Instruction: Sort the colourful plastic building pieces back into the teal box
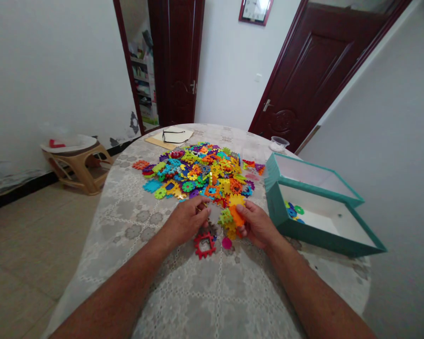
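My right hand grips an orange toy building piece, thumb on its face, with a yellow toothed piece at its top edge. Close beside these fingers are a lime-green toothed piece and more yellow ones; whether they are joined to the held piece I cannot tell. The fingers of my left hand are pinched together, and what is between them is too small to make out. Just below that hand lies a red gear-edged frame. A magenta disc rests on the cloth between both hands.
A large heap of colourful plastic gear pieces covers the table's middle. At right stands a teal box with a few pieces inside, its lid behind it. Glasses on papers and a clear plastic bowl sit farther back.
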Demonstrator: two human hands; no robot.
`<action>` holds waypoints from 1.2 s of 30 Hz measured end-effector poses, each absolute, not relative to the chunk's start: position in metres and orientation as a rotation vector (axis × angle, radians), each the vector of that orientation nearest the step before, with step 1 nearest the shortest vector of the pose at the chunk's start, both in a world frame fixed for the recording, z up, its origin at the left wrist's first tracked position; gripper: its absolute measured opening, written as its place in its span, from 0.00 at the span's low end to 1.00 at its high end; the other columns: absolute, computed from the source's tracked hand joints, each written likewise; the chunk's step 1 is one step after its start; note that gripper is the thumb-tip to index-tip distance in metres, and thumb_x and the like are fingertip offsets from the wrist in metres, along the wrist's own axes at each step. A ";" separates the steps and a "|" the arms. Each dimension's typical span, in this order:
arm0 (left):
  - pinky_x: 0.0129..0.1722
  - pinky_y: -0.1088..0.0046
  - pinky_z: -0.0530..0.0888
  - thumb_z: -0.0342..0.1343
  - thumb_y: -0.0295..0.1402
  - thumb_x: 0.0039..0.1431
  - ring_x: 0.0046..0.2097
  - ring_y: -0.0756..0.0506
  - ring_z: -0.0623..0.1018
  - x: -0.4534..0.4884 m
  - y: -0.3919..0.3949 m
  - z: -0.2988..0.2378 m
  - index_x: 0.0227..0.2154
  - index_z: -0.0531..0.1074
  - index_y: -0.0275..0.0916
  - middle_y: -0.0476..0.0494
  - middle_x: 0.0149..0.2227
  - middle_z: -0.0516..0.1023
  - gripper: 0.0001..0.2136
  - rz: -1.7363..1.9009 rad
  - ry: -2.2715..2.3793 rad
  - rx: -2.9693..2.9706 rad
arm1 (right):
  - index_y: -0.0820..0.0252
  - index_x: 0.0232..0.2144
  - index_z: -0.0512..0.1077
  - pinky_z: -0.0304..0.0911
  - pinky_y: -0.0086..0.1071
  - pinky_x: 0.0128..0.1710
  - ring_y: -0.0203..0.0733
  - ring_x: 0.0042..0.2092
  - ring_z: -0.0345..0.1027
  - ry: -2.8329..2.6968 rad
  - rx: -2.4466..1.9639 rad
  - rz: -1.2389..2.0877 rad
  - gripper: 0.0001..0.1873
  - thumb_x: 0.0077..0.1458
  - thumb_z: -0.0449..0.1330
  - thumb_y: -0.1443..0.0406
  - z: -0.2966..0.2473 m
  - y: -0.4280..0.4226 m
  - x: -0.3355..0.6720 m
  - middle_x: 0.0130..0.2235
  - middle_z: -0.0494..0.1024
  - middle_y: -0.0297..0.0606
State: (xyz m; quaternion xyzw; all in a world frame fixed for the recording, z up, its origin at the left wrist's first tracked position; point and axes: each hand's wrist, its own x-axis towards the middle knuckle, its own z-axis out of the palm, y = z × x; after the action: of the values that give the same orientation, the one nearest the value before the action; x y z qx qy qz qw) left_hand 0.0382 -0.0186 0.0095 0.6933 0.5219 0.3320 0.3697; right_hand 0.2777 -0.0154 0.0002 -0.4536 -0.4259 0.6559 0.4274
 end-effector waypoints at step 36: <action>0.37 0.72 0.69 0.56 0.40 0.66 0.38 0.46 0.77 0.035 -0.025 0.018 0.43 0.75 0.41 0.48 0.38 0.80 0.10 0.696 1.135 1.905 | 0.50 0.41 0.67 0.63 0.30 0.32 0.38 0.34 0.69 -1.435 -1.017 1.413 0.21 0.52 0.73 0.57 -0.016 -0.026 0.260 0.36 0.75 0.29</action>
State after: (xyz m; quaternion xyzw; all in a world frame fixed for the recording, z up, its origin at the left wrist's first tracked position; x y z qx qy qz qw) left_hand 0.0346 -0.0246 0.0184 0.7520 0.4482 0.2749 0.3974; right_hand 0.2601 -0.0261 -0.0158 -0.4074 -0.5748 0.5659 0.4283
